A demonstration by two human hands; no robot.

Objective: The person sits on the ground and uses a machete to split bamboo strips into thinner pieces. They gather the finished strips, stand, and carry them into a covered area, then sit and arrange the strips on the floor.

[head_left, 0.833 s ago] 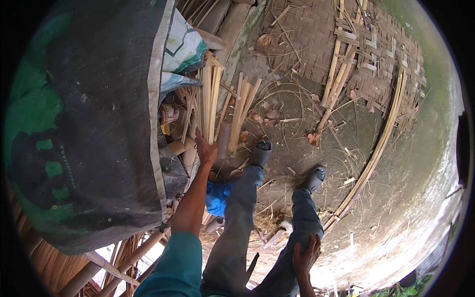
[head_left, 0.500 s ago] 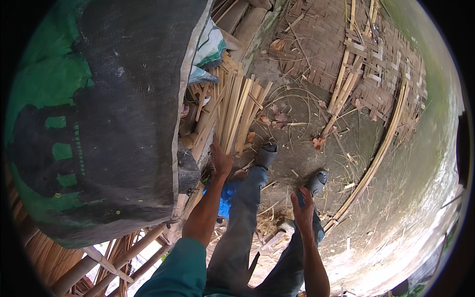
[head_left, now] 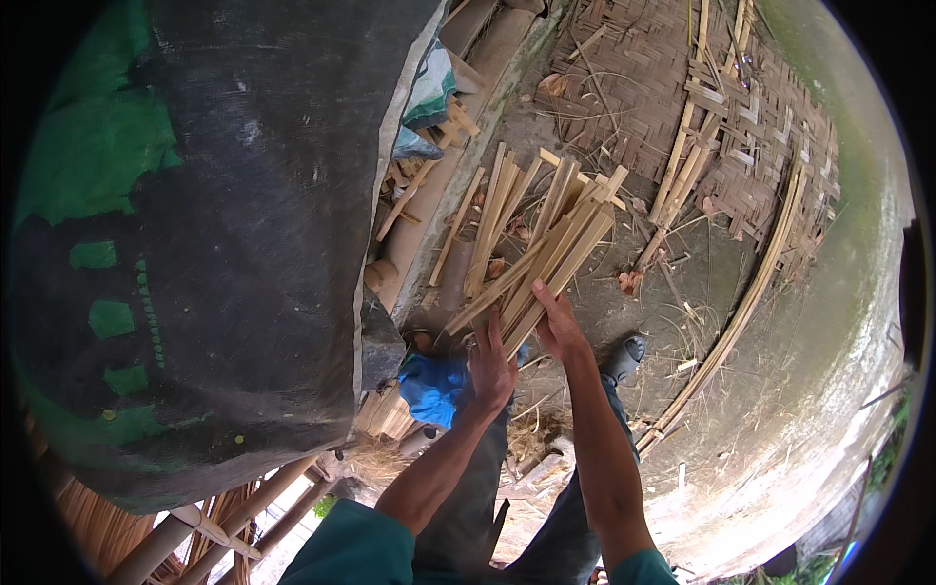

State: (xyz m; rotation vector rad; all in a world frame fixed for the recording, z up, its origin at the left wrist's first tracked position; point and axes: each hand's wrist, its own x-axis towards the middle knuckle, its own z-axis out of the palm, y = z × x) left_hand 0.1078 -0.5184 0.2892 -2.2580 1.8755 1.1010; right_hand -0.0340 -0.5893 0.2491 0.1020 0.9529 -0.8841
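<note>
Head view: two forearms in teal sleeves point(head_left: 353, 546) are seen reaching up from the lower edge, over dark trouser legs point(head_left: 458, 487). A dark shoe point(head_left: 624, 359) is shown to the right of the right forearm. Just left of the left wrist, a crumpled blue cloth or plastic piece point(head_left: 429, 388) can be seen.

At the middle, a bundle of flat, pale wooden strips point(head_left: 565, 258) is held slantwise, its far end pointed up and to the right. Its near end is gripped from the right side by the right hand point(head_left: 563, 330), the thumb laid on top and the other fingers hidden. The fingers point(head_left: 494, 327) of the left hand point(head_left: 492, 361) are placed against the bundle's lower left edge; whether they are closed on it cannot be told.

The left side is filled by a large black and green sheet point(head_left: 244, 244) with a pale border. Beyond the hands, loose strips point(head_left: 492, 219) are spread on the floor point(head_left: 673, 322), beside a short round brown piece point(head_left: 454, 278). To the right, long thin strips point(head_left: 751, 302) are laid in what appears as a curve. Farthest off, a worn woven mat point(head_left: 624, 97) is spread, with more strips laid across it.
</note>
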